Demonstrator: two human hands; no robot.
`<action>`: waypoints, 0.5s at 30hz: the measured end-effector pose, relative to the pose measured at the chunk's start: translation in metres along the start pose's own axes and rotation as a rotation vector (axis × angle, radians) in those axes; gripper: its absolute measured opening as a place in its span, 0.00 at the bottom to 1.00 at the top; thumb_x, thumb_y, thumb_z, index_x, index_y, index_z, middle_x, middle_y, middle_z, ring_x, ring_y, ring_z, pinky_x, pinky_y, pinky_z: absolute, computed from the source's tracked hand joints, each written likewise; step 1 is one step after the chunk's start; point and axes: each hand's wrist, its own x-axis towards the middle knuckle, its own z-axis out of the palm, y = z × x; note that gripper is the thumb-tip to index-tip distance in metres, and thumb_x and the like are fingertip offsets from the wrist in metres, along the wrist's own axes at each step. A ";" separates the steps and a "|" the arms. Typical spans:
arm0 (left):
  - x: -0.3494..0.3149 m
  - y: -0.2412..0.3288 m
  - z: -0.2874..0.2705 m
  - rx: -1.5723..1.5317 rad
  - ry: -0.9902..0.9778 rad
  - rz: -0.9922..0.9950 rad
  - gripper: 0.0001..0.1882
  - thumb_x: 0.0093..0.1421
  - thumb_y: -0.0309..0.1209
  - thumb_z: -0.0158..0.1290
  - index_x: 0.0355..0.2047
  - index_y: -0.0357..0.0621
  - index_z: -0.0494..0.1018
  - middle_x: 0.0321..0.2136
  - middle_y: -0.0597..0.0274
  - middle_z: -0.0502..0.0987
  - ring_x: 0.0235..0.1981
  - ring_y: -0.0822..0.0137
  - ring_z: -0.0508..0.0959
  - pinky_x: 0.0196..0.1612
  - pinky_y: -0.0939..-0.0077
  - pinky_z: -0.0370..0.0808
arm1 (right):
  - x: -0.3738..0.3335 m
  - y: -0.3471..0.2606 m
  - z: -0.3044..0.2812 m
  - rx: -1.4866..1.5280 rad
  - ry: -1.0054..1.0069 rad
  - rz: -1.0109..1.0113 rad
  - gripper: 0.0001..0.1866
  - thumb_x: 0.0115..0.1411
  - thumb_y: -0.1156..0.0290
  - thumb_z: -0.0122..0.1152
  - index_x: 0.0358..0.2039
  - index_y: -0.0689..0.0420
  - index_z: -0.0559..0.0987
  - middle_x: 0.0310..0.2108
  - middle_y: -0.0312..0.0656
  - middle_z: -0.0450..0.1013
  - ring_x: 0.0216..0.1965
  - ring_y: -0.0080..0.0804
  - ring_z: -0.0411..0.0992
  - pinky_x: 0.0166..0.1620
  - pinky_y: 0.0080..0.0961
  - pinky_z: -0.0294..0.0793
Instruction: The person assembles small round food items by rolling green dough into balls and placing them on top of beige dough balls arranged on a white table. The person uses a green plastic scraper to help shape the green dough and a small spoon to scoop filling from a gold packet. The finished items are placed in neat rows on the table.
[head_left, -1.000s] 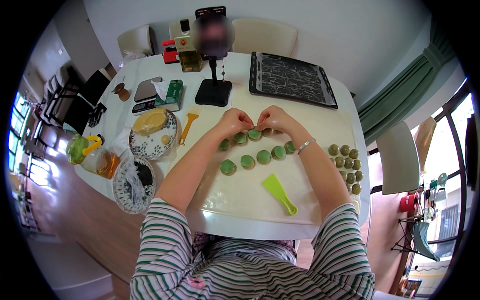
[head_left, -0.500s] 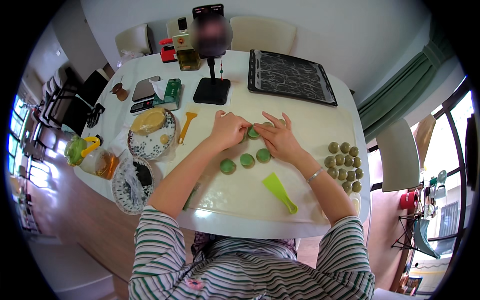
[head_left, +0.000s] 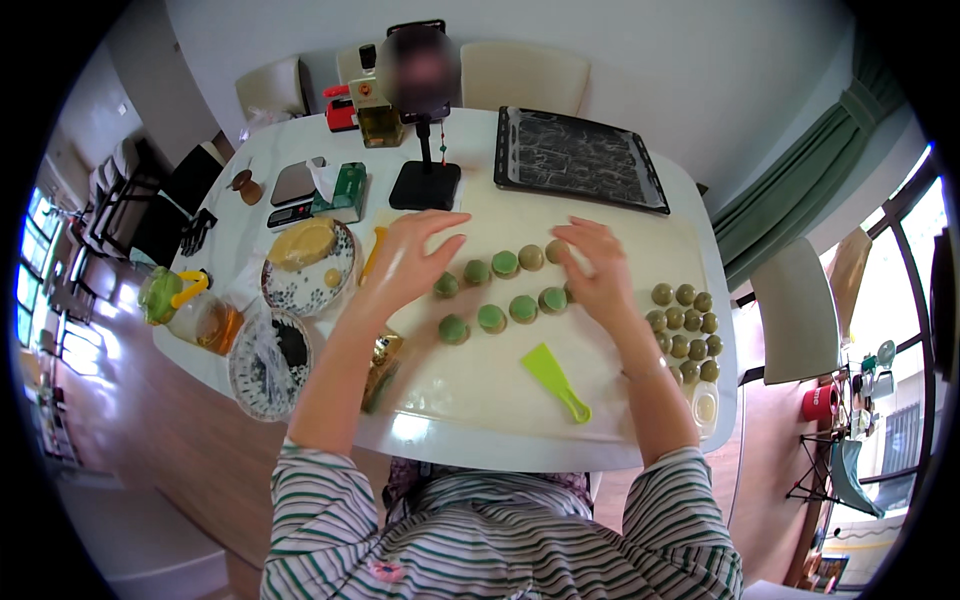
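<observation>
Two rows of dough pieces lie on the pale mat between my hands. In the front row are several rounds with green tops point(head_left: 491, 318). The back row has green-topped rounds point(head_left: 505, 264) at its left and plain olive balls point(head_left: 531, 257) at its right. My left hand point(head_left: 408, 262) hovers left of the rows, empty, thumb and fingers apart. Beside the right end of the back row is my right hand point(head_left: 597, 270), fingers spread and slightly blurred. Its thumb and fingertips are close around the last olive ball point(head_left: 555, 252); whether they touch it I cannot tell.
A lime-green scraper point(head_left: 555, 382) lies nearer me. More olive balls point(head_left: 692, 320) are grouped at the right. Behind stand a black baking tray point(head_left: 582, 160) and a phone stand point(head_left: 425, 186). Leftward are a plate with yellow dough point(head_left: 303, 245), a patterned bowl point(head_left: 240, 375) and a teapot point(head_left: 205, 325).
My hands have come apart from the middle green-topped round, the left going left and the right going right. The round stays in the back row, now uncovered.
</observation>
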 end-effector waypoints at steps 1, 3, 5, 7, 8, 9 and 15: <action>-0.014 0.021 -0.016 -0.109 0.048 -0.022 0.17 0.59 0.26 0.60 0.49 0.43 0.79 0.47 0.50 0.80 0.46 0.55 0.80 0.51 0.65 0.74 | -0.008 -0.014 -0.021 0.013 0.093 0.044 0.08 0.57 0.77 0.64 0.38 0.58 0.82 0.41 0.45 0.80 0.48 0.45 0.76 0.53 0.38 0.72; -0.059 0.034 -0.037 0.042 0.203 -0.015 0.20 0.56 0.25 0.61 0.51 0.43 0.78 0.47 0.52 0.80 0.46 0.56 0.80 0.52 0.66 0.73 | -0.040 -0.037 -0.046 0.054 0.108 0.151 0.07 0.55 0.82 0.63 0.35 0.61 0.82 0.35 0.47 0.80 0.39 0.44 0.78 0.42 0.34 0.76; -0.113 0.035 -0.049 0.239 0.166 -0.079 0.33 0.52 0.32 0.67 0.59 0.41 0.72 0.49 0.48 0.78 0.49 0.51 0.78 0.54 0.62 0.73 | -0.079 -0.061 -0.047 0.107 0.013 0.232 0.07 0.55 0.83 0.62 0.34 0.61 0.82 0.31 0.47 0.80 0.34 0.43 0.79 0.39 0.31 0.77; -0.157 0.026 -0.033 0.365 0.104 -0.283 0.45 0.45 0.38 0.71 0.62 0.38 0.65 0.52 0.45 0.75 0.53 0.48 0.74 0.55 0.59 0.71 | -0.122 -0.074 -0.027 0.250 -0.136 0.326 0.06 0.55 0.82 0.62 0.33 0.60 0.83 0.31 0.47 0.80 0.33 0.44 0.79 0.38 0.31 0.77; -0.171 0.020 -0.024 0.422 0.061 -0.386 0.51 0.42 0.41 0.73 0.64 0.36 0.62 0.54 0.44 0.73 0.55 0.46 0.72 0.56 0.57 0.70 | -0.136 -0.085 -0.017 0.254 -0.211 0.348 0.05 0.55 0.80 0.63 0.33 0.60 0.83 0.31 0.47 0.80 0.32 0.43 0.79 0.37 0.30 0.77; -0.179 0.014 -0.018 0.480 0.006 -0.447 0.54 0.40 0.43 0.74 0.65 0.35 0.61 0.55 0.43 0.71 0.55 0.45 0.71 0.57 0.55 0.69 | -0.146 -0.091 -0.004 0.285 -0.259 0.344 0.05 0.56 0.79 0.64 0.34 0.60 0.83 0.31 0.47 0.79 0.32 0.43 0.79 0.36 0.30 0.77; -0.201 -0.010 -0.009 0.596 -0.037 -0.662 0.59 0.34 0.49 0.75 0.63 0.36 0.59 0.51 0.43 0.68 0.55 0.44 0.67 0.58 0.49 0.64 | -0.145 -0.119 0.041 0.392 -0.321 0.264 0.06 0.57 0.79 0.63 0.36 0.60 0.83 0.30 0.47 0.79 0.30 0.44 0.78 0.34 0.32 0.76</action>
